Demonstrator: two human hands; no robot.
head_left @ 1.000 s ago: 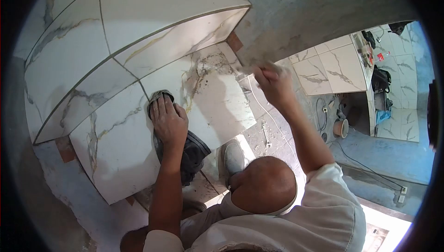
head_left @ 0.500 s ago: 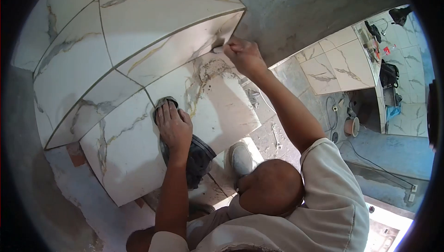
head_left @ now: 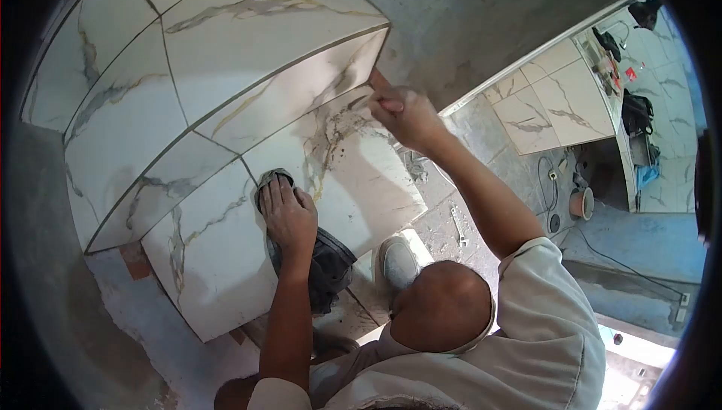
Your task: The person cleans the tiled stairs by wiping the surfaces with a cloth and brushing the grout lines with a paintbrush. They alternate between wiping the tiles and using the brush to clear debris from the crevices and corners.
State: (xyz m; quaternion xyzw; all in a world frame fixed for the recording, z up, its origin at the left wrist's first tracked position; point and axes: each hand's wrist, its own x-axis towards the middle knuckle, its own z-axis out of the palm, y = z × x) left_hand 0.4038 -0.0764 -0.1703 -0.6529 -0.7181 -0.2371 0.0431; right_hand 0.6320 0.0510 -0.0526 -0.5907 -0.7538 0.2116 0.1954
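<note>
My left hand [head_left: 292, 214] lies on a bunched dark cloth [head_left: 329, 267] atop a white marble-patterned tile step [head_left: 214, 290]. Its fingers are stretched out side by side, pressing on the fabric. Close to the corner where the upright tile face [head_left: 297, 98] meets the grey wall [head_left: 459, 26], my right hand [head_left: 406, 115] is closed in a fist. Whatever that fist holds, if anything, is hidden by the fingers and some blur. Crumbly grey-brown debris [head_left: 347, 126] is scattered over the tile just below it.
A shoe [head_left: 398, 262] and my bent knee [head_left: 444, 308] are in front of the step. Past my right arm, a wrench [head_left: 457, 226] lies among floor rubble. Farther right are a bucket [head_left: 580, 203], a cable [head_left: 617, 259] and a tiled counter [head_left: 571, 109] with items on it.
My right fist has shifted slightly down and right, away from the corner. My left hand stays on the dark cloth while the whole view shifts a little.
</note>
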